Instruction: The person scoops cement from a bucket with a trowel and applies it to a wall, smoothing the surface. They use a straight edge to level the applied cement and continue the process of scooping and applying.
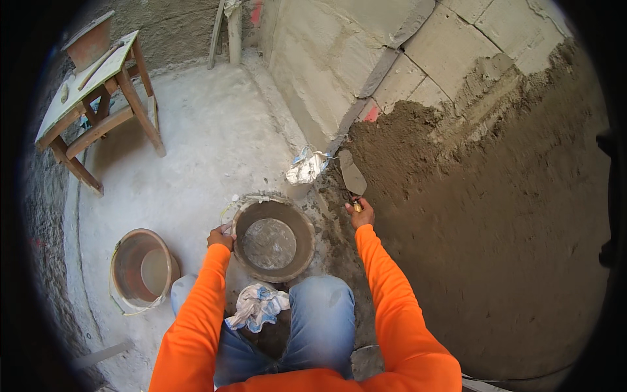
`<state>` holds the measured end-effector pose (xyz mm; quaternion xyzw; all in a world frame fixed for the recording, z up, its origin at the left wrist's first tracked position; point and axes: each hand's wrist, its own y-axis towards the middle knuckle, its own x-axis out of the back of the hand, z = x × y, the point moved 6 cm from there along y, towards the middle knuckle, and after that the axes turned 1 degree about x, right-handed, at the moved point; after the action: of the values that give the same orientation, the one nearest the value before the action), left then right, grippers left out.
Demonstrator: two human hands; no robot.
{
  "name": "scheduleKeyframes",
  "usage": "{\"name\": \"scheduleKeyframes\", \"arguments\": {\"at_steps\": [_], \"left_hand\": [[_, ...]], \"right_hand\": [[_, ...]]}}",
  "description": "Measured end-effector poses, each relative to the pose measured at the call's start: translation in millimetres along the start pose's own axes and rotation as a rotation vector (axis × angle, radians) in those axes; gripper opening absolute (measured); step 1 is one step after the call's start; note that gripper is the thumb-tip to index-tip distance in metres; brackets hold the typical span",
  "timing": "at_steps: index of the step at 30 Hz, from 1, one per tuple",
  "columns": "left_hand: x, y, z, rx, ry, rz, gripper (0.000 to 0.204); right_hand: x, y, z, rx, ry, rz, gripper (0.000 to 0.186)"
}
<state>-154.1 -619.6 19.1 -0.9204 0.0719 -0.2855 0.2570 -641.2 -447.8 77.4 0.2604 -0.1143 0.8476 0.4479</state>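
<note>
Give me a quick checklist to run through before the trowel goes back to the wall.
1. Right hand grips the trowel by its handle: ok.
2. Left hand steadies the mortar pan at its rim: ok.
3. Mortar left in pan: not ok, looks nearly scraped out.
4. Trowel blade loaded: cannot tell.
5. Water bucket beside the left arm: ok, water inside.
6. Block wall covered: not ok, top bare.

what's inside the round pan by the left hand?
Round grey metal pan: only a thin grey mortar smear on its bottom and walls; nearly empty. The floor under it is hidden.
</note>
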Motion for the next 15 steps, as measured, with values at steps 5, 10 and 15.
{"name": "scheduleKeyframes", "arguments": {"at_steps": [5,10,15], "left_hand": [[5.6,-12.2,-11.5,0.004,0.045,-0.021,0.044],[9.2,-15.3,-13.9,0.018,0.079,-0.045,0.043],[5.1,-6.1,-4.4,0.089,0.033,-0.027,0.042]], "right_hand": [[-39.1,81.7,16.3,-0.409,0.282,0.180,0.024],[-12.2,89.9,67.8,-0.607,0.235,0.321,0.030],[17.8,80.2,100.7,-0.614,0.416,0.346,0.031]]}}
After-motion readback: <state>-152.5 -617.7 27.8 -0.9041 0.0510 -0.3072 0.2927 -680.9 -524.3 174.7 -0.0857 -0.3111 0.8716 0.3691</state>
